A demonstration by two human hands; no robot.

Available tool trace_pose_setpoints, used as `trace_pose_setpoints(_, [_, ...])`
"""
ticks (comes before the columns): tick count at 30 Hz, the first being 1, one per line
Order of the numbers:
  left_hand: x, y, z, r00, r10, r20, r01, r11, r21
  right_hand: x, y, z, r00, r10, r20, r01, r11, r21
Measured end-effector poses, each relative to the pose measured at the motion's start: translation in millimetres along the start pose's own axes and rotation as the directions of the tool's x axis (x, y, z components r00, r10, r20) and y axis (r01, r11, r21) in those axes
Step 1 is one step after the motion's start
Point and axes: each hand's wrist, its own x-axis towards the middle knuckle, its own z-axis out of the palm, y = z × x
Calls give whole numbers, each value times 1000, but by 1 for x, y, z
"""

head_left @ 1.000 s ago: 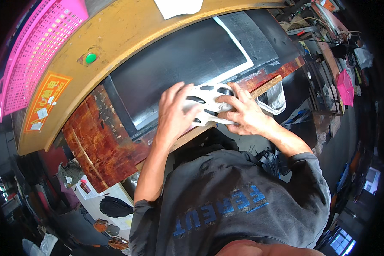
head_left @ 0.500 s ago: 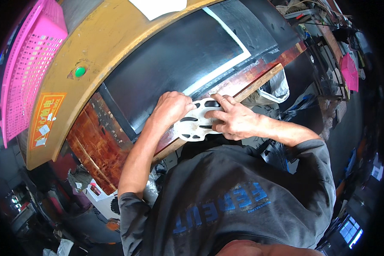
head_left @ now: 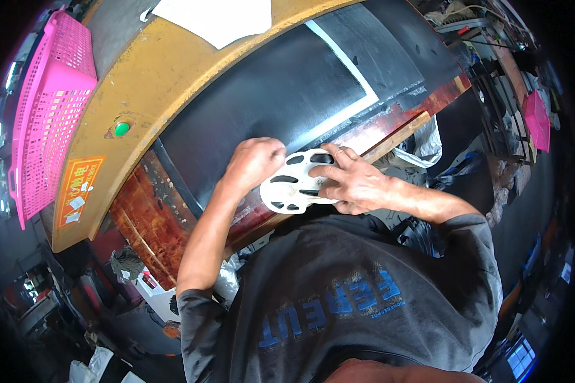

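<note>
A white, rounded shell with several long oval openings, shaped like a bicycle helmet shell, is at the table's near edge in front of my body. My right hand grips its right side, fingers spread over the top and into the openings. Beside its upper left edge is my left hand, fingers curled and pressed together; whatever they may pinch is too small to make out. Under my left hand lies a black sheet with a white strip along its near and right sides.
A yellow machine beam with a green button arches over the table's far side. White paper lies on it. A pink basket stands far left. A wooden strip edges the table; a white bag hangs beyond it.
My left hand has drawn slightly away from the shell's upper edge. My right hand keeps its hold on the shell. The whole view has shifted a little.
</note>
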Motion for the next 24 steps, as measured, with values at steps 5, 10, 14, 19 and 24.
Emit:
trace_pose_setpoints(5, [-34,-41,-34,836,-496,-234,298,770,-565,-13,17,11,929,347,-133,-167,709,685])
trace_pose_setpoints(10, [-110,-57,2,598,-747,-289,367,576,-731,-17,23,34,821,540,186,-74,-221,972])
trace_pose_setpoints(14, [-130,-45,38,688,-462,-560,487,866,-117,-4,10,33,845,498,195,171,-597,784])
trace_pose_setpoints(19, [-82,-37,66,871,-193,-453,318,923,218,18,-12,20,975,219,23,191,-894,405])
trace_pose_setpoints(24, [-17,-56,77,934,53,-354,101,910,402,43,-5,42,950,309,45,277,-900,336])
